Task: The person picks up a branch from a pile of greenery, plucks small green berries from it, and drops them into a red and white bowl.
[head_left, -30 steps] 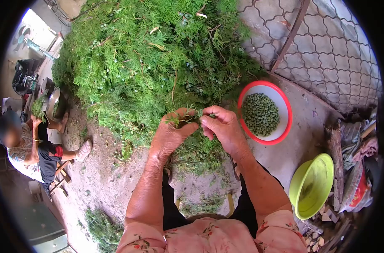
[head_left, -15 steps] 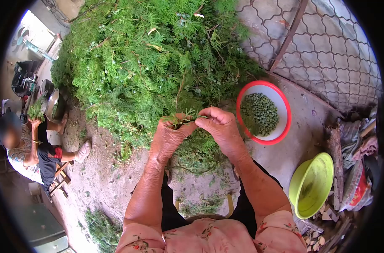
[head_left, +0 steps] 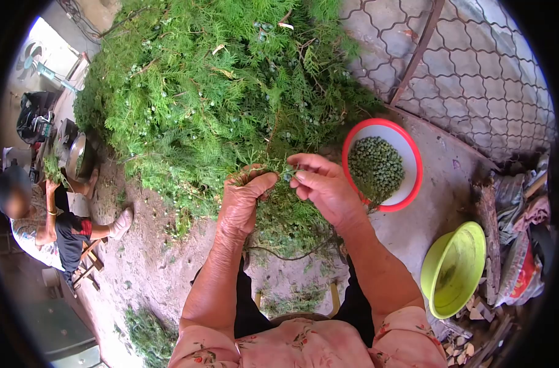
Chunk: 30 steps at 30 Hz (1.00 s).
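A small green sprig [head_left: 272, 167] stretches between my two hands, in front of a large heap of leafy branches [head_left: 193, 92]. My left hand [head_left: 247, 190] is closed around the sprig's left part, thumb on top. At the sprig's right end, my right hand [head_left: 319, 184] has thumb and forefinger pinched at a bluish-green berry; its other fingers are curled. Right of my right hand stands a white basin with a red rim [head_left: 419, 165], holding many green berries [head_left: 377, 162] and some leafy bits.
A seated person [head_left: 40, 214] at the left holds greenery near a metal bowl [head_left: 77, 154]. An empty yellow-green basin [head_left: 454, 270] leans at the right, beside logs and bags [head_left: 518, 270]. Wire mesh [head_left: 469, 80] stands at upper right. Clippings [head_left: 147, 334] lie at lower left.
My hands have moved slightly apart, and my right fingers have shifted to a berry on the sprig. The seated person's hands and greenery are a little lower.
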Tool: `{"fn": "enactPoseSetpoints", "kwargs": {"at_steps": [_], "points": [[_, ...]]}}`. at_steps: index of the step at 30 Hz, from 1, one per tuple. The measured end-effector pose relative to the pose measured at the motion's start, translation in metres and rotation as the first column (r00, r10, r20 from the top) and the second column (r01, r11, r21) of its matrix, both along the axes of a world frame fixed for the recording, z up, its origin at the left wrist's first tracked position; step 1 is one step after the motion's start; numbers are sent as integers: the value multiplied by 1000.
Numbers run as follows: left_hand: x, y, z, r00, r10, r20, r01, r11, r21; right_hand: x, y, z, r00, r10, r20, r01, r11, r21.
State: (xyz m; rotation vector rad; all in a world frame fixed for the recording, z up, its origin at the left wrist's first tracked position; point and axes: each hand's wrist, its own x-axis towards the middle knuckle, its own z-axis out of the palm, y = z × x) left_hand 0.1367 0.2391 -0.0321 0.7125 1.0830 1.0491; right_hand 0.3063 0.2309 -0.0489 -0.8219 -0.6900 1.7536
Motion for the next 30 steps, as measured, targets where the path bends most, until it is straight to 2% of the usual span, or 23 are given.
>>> {"fn": "enactPoseSetpoints", "kwargs": {"at_steps": [2, 5, 8, 13, 17, 20, 22, 23, 26, 28, 30], "points": [[1, -1, 0, 1000, -1, -4, 1, 1000, 5, -5, -1, 5, 1000, 18, -3, -18, 1000, -22], [1, -2, -2, 1000, 19, -19, -18, 999, 33, -8, -2, 7, 999, 46, 7, -47, 996, 72], [2, -3, -1, 996, 43, -76, -40, 999, 36, -9, -3, 10, 997, 15, 81, -21, 997, 72], [4, -4, 6, 989, -12, -150, 19, 999, 43, -14, -6, 15, 976, -47, 214, 15, 988, 151], [6, -7, 8, 980, 10, -199, 5, 997, 76, -12, -7, 16, 971, -45, 236, 6, 987, 163], [5, -7, 6, 981, -25, -194, 39, 997, 73, -11, -7, 11, 969, -9, 247, -15, 995, 94], [5, -6, 6, 999, -19, -39, 21, 999, 45, -12, -7, 3, 987, 47, -156, -56, 997, -56], [6, -6, 7, 999, -20, -40, 22, 999, 45, -10, -6, 5, 987, 47, -156, -56, 997, -56], [8, -7, 9, 999, -19, -40, 20, 1000, 24, -1, -4, 18, 993, 20, -118, -29, 997, -76], [7, -8, 7, 994, -69, -88, 72, 997, 33, 5, -4, 21, 986, 110, 124, -109, 994, -13], [8, -7, 9, 991, -97, -91, 98, 995, 10, 3, -6, 20, 992, 93, 80, -90, 995, -37]]}}
